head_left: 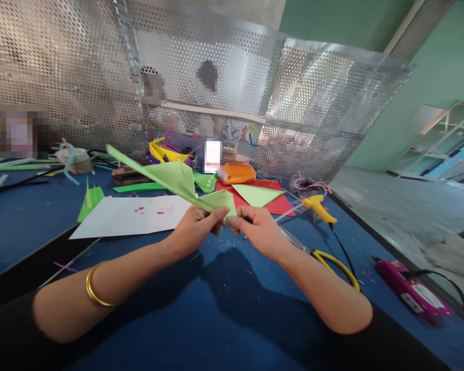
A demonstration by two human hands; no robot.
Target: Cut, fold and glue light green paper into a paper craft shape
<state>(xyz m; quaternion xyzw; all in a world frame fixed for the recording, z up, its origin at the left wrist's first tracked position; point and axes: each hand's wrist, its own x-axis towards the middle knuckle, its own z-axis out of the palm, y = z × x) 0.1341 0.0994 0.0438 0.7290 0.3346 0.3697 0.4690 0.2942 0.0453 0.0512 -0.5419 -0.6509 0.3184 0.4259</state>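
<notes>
A folded light green paper piece (174,180) is held above the blue table, its long pointed end reaching up to the left. My left hand (195,229) grips its lower edge between thumb and fingers. At the right end of the same paper, my right hand (257,229) pinches a corner, fingertips close to the left thumb. Behind the hands lie a white sheet (119,219) with small pink and yellow bits, and a red sheet (282,202) with a light green folded triangle (257,195) on it.
Yellow-handled scissors (338,265) lie right of my right hand. Beyond them are a yellow glue gun (320,208) and a magenta corded device (413,291). An orange object (237,173) and yellow paper shapes (168,153) stand behind, before a perforated metal screen (235,62). People show through it.
</notes>
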